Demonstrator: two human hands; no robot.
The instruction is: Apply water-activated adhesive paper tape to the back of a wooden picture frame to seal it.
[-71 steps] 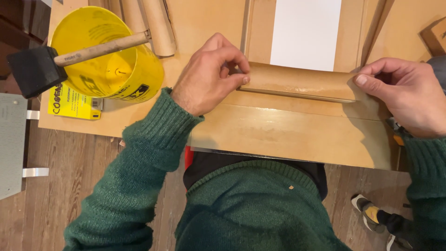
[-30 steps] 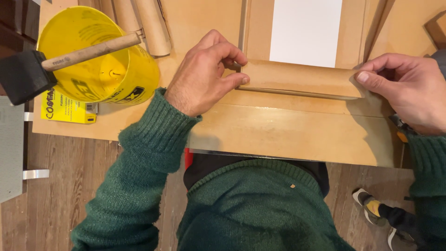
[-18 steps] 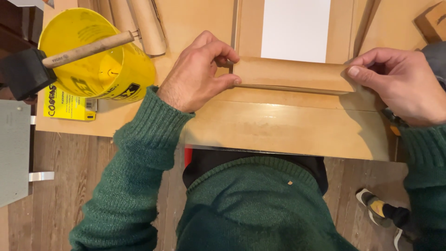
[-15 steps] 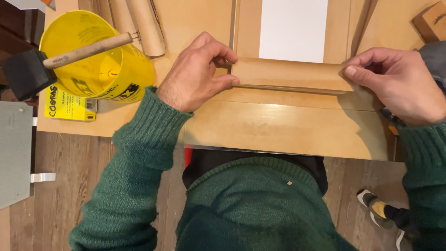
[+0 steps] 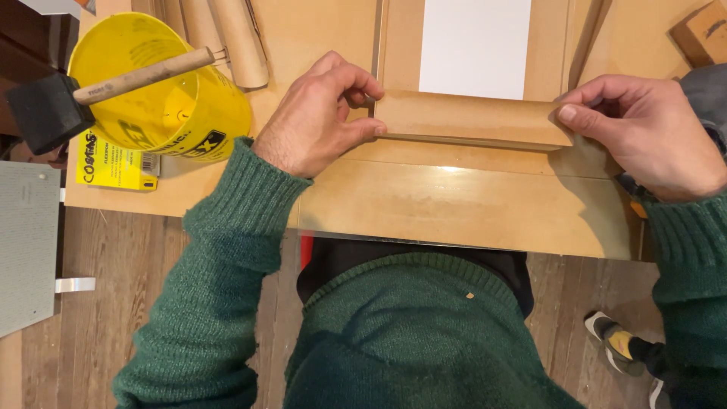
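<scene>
A short strip of wooden moulding [image 5: 471, 118] lies across a wooden frame with a white panel [image 5: 475, 47] in its middle. My left hand [image 5: 322, 117] pinches the strip's left end between thumb and fingers. At the strip's mitred right end, my right hand [image 5: 651, 136] grips it with thumb and forefinger. Both arms wear green knitted sleeves. The frame rests on a larger flat wooden board [image 5: 462, 201] that reaches to the near edge of the bench.
A yellow plastic bucket [image 5: 163, 87] stands at the left with a black foam brush [image 5: 49, 110] on a wooden handle laid across its rim. Rolled brown paper [image 5: 238, 38] lies behind it. A grey panel [image 5: 26, 250] sits lower left over wooden floor.
The moulding strip and both hands have stayed in the same grip; only the camera view has shifted slightly.
</scene>
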